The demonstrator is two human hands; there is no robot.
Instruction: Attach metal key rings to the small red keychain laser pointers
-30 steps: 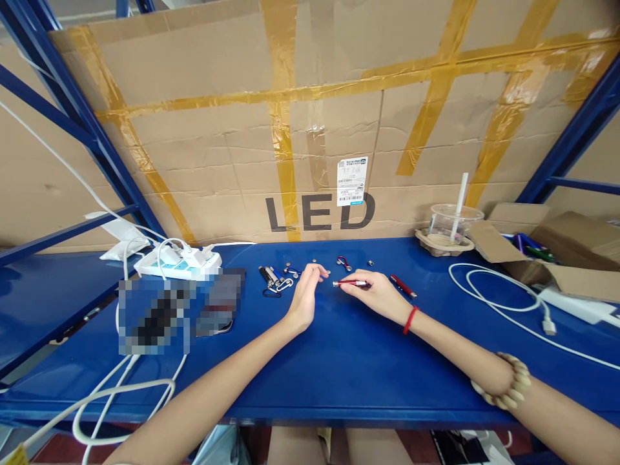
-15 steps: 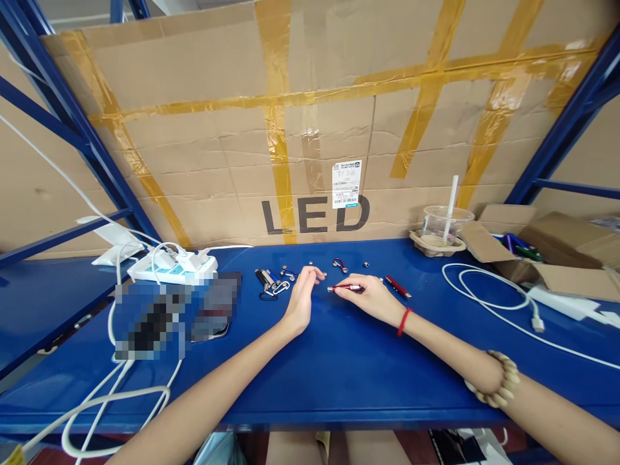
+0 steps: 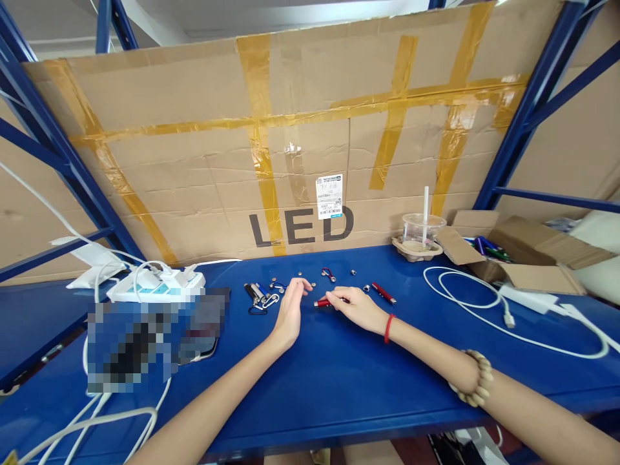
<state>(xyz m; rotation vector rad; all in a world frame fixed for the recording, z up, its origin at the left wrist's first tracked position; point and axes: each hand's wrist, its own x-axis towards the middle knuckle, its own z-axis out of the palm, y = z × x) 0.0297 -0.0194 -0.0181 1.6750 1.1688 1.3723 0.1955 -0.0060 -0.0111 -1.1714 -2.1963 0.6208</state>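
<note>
My right hand (image 3: 356, 307) rests on the blue shelf top (image 3: 339, 381), its fingers pinched round a small red pen-shaped light (image 3: 323, 302) that points left. My left hand (image 3: 289, 305) lies just left of it on its edge, fingers stretched toward several small round button cells (image 3: 307, 282). Whether those fingertips touch a cell I cannot tell. A second red light (image 3: 383, 292) lies right of my right hand. A bunch of small dark and silver lights with carabiner clips (image 3: 259, 295) sits left of my left hand. A red and blue clip (image 3: 329, 273) lies farther back.
A taped cardboard sheet marked LED (image 3: 300, 168) stands behind. A white power strip (image 3: 155, 286) and cables lie at the left, beside a blurred patch. A plastic cup with straw (image 3: 420, 232), an open carton (image 3: 513, 248) and a white cable (image 3: 484, 300) are at the right.
The view has tipped up and shifted, so everything sits further left in the picture. My right hand has slid along the red light, covering more of it. The left hand stays in place.
</note>
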